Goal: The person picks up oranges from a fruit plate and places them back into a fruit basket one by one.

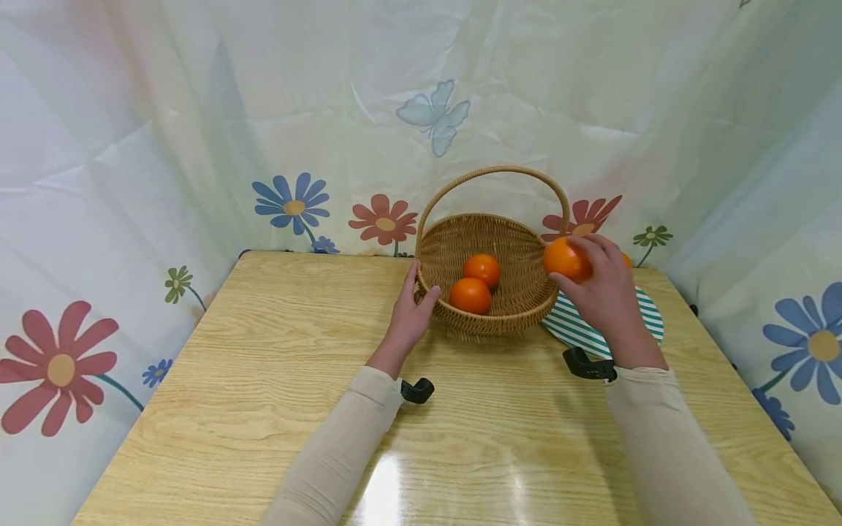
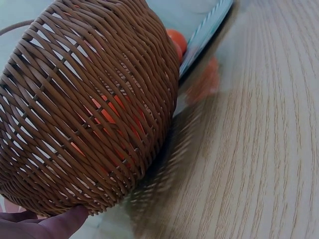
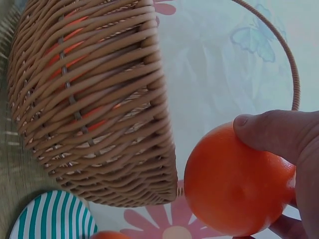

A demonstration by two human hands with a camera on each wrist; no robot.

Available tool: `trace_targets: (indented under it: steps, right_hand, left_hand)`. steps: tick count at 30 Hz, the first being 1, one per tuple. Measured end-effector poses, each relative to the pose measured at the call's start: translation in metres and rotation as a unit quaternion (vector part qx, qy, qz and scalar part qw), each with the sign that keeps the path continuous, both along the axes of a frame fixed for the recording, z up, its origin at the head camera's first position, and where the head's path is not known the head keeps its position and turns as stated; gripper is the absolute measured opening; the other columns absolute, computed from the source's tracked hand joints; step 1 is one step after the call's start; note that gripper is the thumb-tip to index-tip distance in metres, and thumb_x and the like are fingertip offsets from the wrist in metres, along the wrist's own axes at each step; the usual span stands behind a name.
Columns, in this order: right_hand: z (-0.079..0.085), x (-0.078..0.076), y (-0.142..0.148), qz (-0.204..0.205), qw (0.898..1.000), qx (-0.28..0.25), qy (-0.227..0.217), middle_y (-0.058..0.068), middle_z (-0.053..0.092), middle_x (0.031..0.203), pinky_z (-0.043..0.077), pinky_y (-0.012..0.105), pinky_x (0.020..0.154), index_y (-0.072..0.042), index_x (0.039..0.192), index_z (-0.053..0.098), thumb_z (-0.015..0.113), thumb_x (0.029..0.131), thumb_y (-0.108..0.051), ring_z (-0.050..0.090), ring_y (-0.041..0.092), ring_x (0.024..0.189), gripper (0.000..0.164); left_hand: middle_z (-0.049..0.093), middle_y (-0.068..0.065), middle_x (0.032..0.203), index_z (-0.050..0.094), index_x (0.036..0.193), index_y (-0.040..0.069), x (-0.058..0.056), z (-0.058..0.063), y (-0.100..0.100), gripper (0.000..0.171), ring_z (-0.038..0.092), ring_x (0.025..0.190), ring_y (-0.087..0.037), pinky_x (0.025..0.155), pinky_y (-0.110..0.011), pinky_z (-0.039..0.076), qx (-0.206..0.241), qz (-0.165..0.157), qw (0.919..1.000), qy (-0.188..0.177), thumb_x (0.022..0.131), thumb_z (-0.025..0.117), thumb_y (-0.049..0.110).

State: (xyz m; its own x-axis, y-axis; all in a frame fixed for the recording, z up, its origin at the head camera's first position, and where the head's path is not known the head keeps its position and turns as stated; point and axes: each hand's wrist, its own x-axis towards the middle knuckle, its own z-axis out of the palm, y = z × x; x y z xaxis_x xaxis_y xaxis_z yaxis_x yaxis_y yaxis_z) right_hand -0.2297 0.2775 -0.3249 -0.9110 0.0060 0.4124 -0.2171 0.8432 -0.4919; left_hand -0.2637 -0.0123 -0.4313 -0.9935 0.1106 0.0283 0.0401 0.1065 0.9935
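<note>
Orange fruit [image 1: 564, 258], pinched in the right hand [image 1: 604, 283], just beside the right end of the rim of the wicker basket [image 1: 503, 321]. Thumb on one side, fingers round the far side, partly hidden behind the fruit in the right wrist view. Contact between fruit and rim: cannot tell. Left hand [image 1: 409, 314] at the left end of the basket, thumb and index finger spread apart and touching the wickerwork; other fingers mostly hidden, so cannot tell whether gripping or merely resting there. Inside the basket, two more orange fruits [image 1: 482, 270], one close in front of the other, with orange showing through the weave in both wrist views. Right of the basket, partly behind the right hand, a green-and-white striped plate [image 1: 572, 325] on the wooden table [image 1: 283, 329]. Beyond the right hand, a sliver of another orange fruit [image 1: 627, 260]. Arched handle [image 1: 493, 169] upright in front of the flower-printed curtain [image 1: 368, 95].
</note>
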Motion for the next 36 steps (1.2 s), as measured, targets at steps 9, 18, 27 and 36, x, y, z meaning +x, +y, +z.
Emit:
trace_targets:
  steps: [9,18,27,36]
  right_hand:
    - [-0.003,-0.004,-0.005,0.021,1.000,0.008,0.005,0.021,0.036,0.148,0.039,0.069,0.098,-0.009,0.140,0.049,0.075,0.086,-0.023,0.037,0.047,0.129,0.061]
    - [-0.005,-0.005,-0.010,0.026,1.000,0.014,-0.005,0.020,0.037,0.149,0.038,0.069,0.099,-0.009,0.141,0.048,0.073,0.087,-0.028,0.037,0.047,0.130,0.062]
    - [-0.009,-0.008,-0.014,0.040,0.999,0.007,-0.008,0.017,0.037,0.151,0.037,0.067,0.102,-0.011,0.141,0.049,0.074,0.087,-0.031,0.037,0.044,0.133,0.063]
    - [-0.013,-0.012,-0.014,0.045,0.999,0.012,-0.012,0.019,0.041,0.147,0.033,0.065,0.106,-0.011,0.141,0.049,0.071,0.089,-0.029,0.035,0.041,0.136,0.060]
  left_hand:
    - [0.014,-0.001,0.163,0.009,0.153,0.045,0.001,0.001,0.000,0.067,0.028,0.146,-0.030,0.113,-0.048,0.036,0.000,-0.003,1.0000,-0.001,0.100,0.050,0.040]
    - [0.017,-0.003,0.163,0.011,0.154,0.043,0.003,0.003,0.000,0.068,0.029,0.145,-0.032,0.113,-0.049,0.035,-0.008,0.004,1.0000,0.003,0.099,0.051,0.041]
    - [0.015,-0.001,0.163,0.011,0.153,0.045,0.002,0.003,-0.001,0.069,0.028,0.146,-0.030,0.113,-0.048,0.036,-0.009,0.002,1.0000,0.001,0.098,0.051,0.047]
    - [0.015,0.001,0.163,0.011,0.153,0.047,0.000,0.000,0.000,0.069,0.028,0.146,-0.029,0.113,-0.047,0.035,-0.008,-0.002,0.9999,0.007,0.097,0.052,0.049]
